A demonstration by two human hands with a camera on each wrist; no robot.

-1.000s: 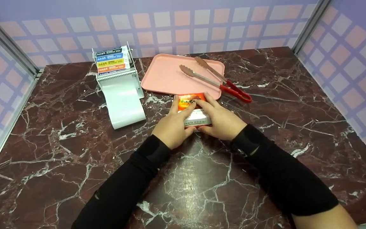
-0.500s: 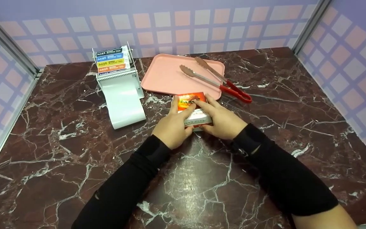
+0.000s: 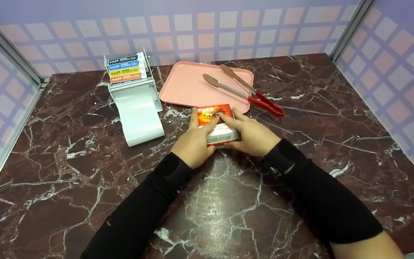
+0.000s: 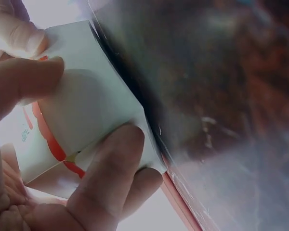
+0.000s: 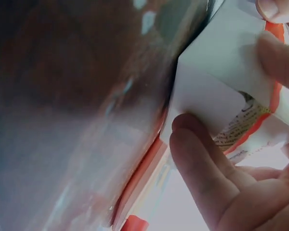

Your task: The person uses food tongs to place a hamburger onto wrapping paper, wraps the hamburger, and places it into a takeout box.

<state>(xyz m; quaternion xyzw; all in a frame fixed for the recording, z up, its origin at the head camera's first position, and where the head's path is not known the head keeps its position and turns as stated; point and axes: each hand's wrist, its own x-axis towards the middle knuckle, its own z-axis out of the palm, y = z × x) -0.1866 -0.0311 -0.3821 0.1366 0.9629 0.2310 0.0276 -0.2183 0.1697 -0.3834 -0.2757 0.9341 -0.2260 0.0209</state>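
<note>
A small cardboard food box (image 3: pixel 221 130), with a red-orange printed top and white sides, sits on the marbled table in front of the pink tray. My left hand (image 3: pixel 193 144) grips its left side, thumb low at the front and a finger across the top. From the right, my right hand (image 3: pixel 253 135) holds it in much the same way. White panels with a red wavy border show in the left wrist view, where fingertips (image 4: pixel 127 144) press on a side. In the right wrist view, fingertips (image 5: pixel 188 132) lie on the opposite white side, beside a strip of printed text.
Behind the box lies the pink tray (image 3: pixel 183 84). Tongs (image 3: pixel 241 93) with red handles rest across the tray's right part, handles reaching onto the table (image 3: pixel 120 201). At back left stands a rack (image 3: pixel 126 70) of colour-striped sheets, a long white strip (image 3: pixel 140 120) running forward from it.
The box has shifted slightly left, and more of its front edge shows. My left fingers have slid a little left; my thumbs are farther apart. The tray, tongs and rack stay put.
</note>
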